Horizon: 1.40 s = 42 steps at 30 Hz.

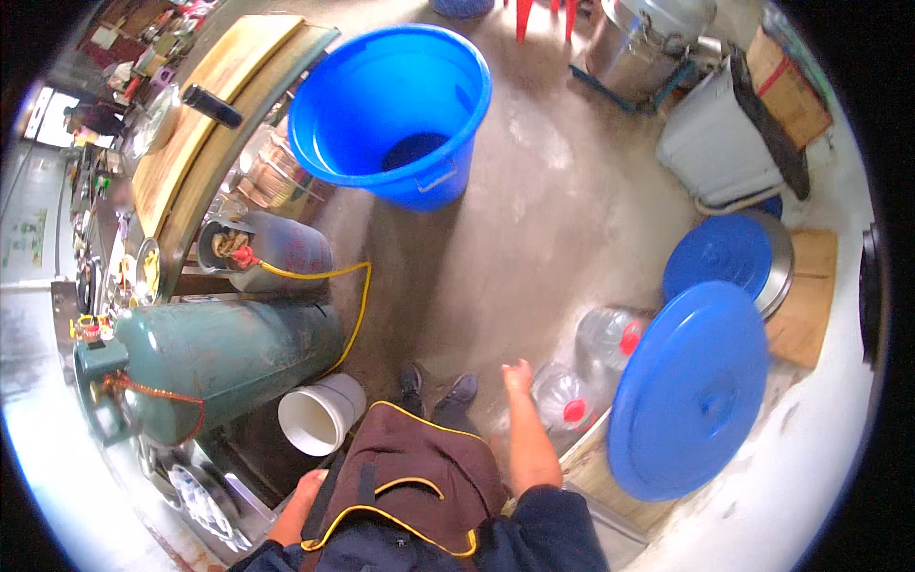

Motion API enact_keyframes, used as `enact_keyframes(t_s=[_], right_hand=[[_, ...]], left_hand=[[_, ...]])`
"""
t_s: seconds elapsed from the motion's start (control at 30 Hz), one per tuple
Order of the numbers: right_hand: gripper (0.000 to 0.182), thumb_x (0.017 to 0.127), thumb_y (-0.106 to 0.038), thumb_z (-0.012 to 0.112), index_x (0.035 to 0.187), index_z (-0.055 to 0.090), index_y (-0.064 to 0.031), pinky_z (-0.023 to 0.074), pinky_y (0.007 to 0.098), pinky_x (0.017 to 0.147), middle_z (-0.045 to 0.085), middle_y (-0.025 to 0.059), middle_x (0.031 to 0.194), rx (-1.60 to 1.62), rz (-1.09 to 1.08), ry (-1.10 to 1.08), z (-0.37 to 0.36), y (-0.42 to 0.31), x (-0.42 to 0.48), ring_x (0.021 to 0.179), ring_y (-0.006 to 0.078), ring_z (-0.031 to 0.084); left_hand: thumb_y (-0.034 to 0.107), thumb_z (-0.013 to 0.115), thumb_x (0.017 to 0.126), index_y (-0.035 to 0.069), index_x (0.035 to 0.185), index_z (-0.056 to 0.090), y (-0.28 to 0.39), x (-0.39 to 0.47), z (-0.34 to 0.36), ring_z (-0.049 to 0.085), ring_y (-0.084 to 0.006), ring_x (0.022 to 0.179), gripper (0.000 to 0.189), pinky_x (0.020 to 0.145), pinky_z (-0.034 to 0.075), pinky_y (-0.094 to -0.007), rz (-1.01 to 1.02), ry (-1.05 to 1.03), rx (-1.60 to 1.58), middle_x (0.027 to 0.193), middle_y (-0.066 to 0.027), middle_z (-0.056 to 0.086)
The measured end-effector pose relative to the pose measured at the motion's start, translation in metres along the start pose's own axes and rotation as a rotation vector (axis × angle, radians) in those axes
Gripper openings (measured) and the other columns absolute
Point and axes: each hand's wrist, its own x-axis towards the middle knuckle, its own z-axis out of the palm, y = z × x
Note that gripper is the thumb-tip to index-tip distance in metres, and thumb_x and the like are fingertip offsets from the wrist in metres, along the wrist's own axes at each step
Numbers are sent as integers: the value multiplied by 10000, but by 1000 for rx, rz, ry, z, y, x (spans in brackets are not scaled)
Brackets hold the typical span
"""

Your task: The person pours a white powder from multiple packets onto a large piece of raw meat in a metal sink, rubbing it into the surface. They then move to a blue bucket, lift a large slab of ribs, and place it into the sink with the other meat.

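My right hand (517,375) hangs over the concrete floor with nothing visible in it, its thumb and fingers slightly apart. Just to its right stand two clear plastic bottles with red caps, a nearer bottle (554,390) and a farther bottle (599,330). My left hand (309,489) is low beside the brown apron (422,465) with yellow trim; the apron's edge partly hides its fingers. A white plastic bucket (343,400) lies near that hand, its mouth towards me. Ahead is a large blue plastic tub (436,179) with something dark at its bottom.
A green gas cylinder (236,365) and a grey gas cylinder (293,250) with a yellow hose (364,307) stand left. Beyond them is a table with a wooden board (214,79). Along the right wall are a large blue lid (686,400), another blue lid (715,254) and a grey bin (715,139).
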Motion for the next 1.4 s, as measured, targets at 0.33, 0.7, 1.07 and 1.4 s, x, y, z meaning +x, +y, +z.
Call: enact_keyframes(t_s=[0.33, 0.7, 1.07, 1.4], right_hand=[[538, 892, -145, 683, 1367, 477, 3, 534, 302, 559, 667, 133, 1105, 320, -69, -508, -31, -282, 15, 718, 190, 687], [534, 888, -181, 702, 1335, 477, 3, 538, 298, 584, 672, 112, 1030, 365, -89, -409, -88, -479, 117, 778, 182, 683], [463, 822, -56, 693, 1252, 521, -55, 531, 403, 587, 639, 126, 1117, 622, -34, -574, -20, -608, 235, 842, 257, 650], [422, 656, 23, 712, 1071, 654, -14, 528, 370, 791, 720, 128, 985, 49, -288, -460, -97, -693, 351, 868, 228, 667]], left_hand=[[481, 634, 914, 87, 1114, 598, 227, 132, 46, 643, -152, 750, 443, 613, 509, -312, 100, -31, -492, 936, -45, 675], [635, 594, 888, 110, 1513, 304, 545, 213, 36, 564, -316, 1202, 866, 954, 474, -478, 215, -85, -844, 1394, -161, 512], [772, 671, 720, 153, 1567, 168, 660, 297, 72, 214, -401, 1473, 1163, 1128, 144, -680, 159, -84, -1309, 1615, -150, 230], [568, 718, 827, 140, 1538, 275, 783, 227, 191, 332, -391, 1418, 941, 1117, 296, -648, 48, -130, -1694, 1567, -141, 336]])
